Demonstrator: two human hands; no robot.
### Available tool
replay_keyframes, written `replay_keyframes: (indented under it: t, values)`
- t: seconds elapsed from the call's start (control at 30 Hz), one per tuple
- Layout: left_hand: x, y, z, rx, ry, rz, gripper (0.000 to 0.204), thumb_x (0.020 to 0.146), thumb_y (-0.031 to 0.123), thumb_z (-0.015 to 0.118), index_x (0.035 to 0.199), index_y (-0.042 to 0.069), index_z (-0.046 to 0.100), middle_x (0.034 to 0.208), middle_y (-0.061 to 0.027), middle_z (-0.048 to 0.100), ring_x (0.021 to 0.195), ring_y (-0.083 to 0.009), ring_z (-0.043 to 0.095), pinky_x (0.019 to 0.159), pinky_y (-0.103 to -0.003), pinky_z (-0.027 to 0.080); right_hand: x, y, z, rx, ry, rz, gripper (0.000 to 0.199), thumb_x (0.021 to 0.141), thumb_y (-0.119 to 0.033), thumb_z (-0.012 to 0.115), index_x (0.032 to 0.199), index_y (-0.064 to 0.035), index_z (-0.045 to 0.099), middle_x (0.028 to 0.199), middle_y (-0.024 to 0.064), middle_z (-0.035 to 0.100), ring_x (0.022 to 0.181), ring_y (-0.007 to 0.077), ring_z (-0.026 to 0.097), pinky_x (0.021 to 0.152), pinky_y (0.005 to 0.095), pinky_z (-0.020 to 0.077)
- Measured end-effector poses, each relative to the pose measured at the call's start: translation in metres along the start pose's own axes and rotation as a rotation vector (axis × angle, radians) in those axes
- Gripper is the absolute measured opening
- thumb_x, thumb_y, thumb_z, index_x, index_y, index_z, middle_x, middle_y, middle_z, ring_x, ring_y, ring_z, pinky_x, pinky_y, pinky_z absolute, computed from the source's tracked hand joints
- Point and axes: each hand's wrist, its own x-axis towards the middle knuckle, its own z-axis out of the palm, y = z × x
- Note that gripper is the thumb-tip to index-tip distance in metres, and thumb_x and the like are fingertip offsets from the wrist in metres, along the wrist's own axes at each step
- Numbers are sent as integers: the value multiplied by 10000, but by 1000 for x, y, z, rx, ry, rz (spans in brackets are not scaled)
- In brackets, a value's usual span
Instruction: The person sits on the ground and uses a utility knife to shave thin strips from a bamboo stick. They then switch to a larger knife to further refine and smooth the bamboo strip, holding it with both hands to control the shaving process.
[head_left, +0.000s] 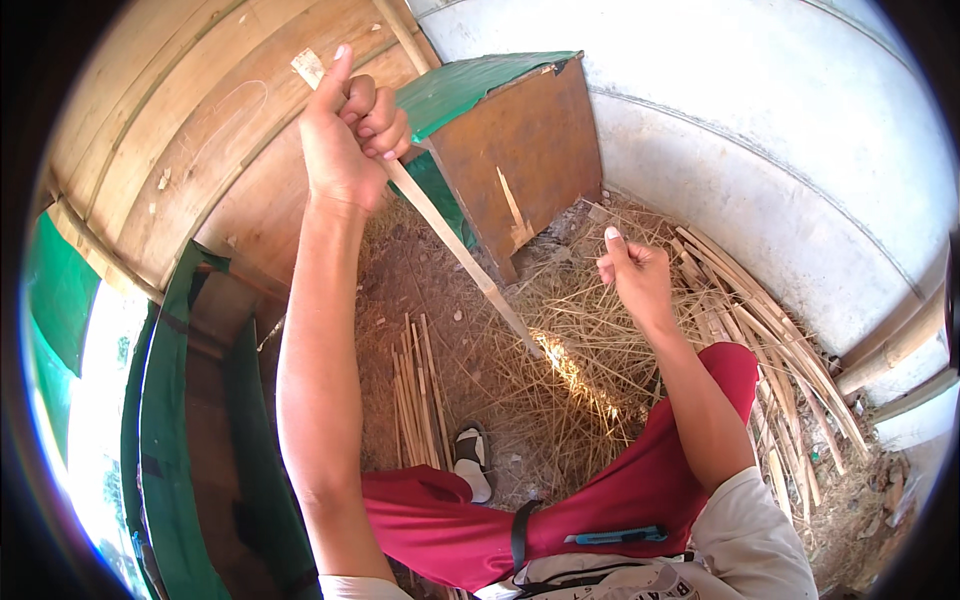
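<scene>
Head view, from the left: at eight o'clock stands a green-covered frame, and at ten to eleven o'clock a plank wall. Toward eleven o'clock, the left hand is raised, its fingers curled firmly round a pale wooden strip close to its upper end, thumb pointing up. That strip slants down to just below and right of centre, where its lower end lies over straw; whether the two touch, I cannot tell. Toward seven o'clock a bundle of thin sticks lies on the ground, just beside a shoe near six. At twelve o'clock is a brown box with a green top. A blue knife rests against red trousers at five. Toward three o'clock, the right hand has its fingers folded in and thumb upward; I cannot tell whether anything lies inside the curl. Farther right, at three to four o'clock, a heap of longer strips lies along a whitish wall.
</scene>
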Motion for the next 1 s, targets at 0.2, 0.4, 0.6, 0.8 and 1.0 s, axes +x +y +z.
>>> replay_keyframes:
  t: [0.2, 0.4, 0.6, 0.8, 1.0]
  values:
    - [-8, -18, -3, -178, 25, 88, 576, 995, 600, 372, 649, 144, 304, 597, 5, 286, 529, -126, 223, 533, -293, 237, -3, 4, 11, 96, -10, -37, 357, 956, -271, 650, 868, 66, 733, 659, 76, 672, 544, 102, 608, 559, 267, 517]
    - [-9, -39, 2, 22, 210, 234, 585, 999, 621, 365, 728, 102, 371, 680, -25, 371, 578, -150, 325, 577, -305, 316, -4, -8, 4, -69, -62, 58, 422, 940, -342, 664, 781, 45, 720, 663, 90, 682, 542, 105, 613, 533, 262, 493]
    - [-14, -49, 13, 178, 331, 297, 544, 992, 570, 462, 805, 59, 462, 724, -55, 451, 545, -138, 355, 525, -290, 320, -5, -4, 4, -167, -162, 52, 439, 946, -373, 650, 771, 23, 722, 616, 83, 658, 532, 97, 603, 520, 260, 477]
    - [-13, -40, 11, 124, 380, 320, 540, 976, 546, 528, 761, 52, 499, 567, 1, 414, 469, -78, 329, 441, -251, 274, -8, -6, 4, -149, -205, 73, 393, 948, -343, 659, 809, 17, 731, 608, 60, 654, 547, 84, 597, 532, 247, 456]
    - [-16, -40, 20, 134, 411, 398, 555, 991, 543, 499, 730, 53, 483, 514, 28, 353, 461, -67, 305, 436, -251, 249, -5, -2, 4, -159, -191, 4, 387, 946, -344, 661, 829, 18, 731, 603, 60, 651, 543, 84, 595, 524, 249, 459]
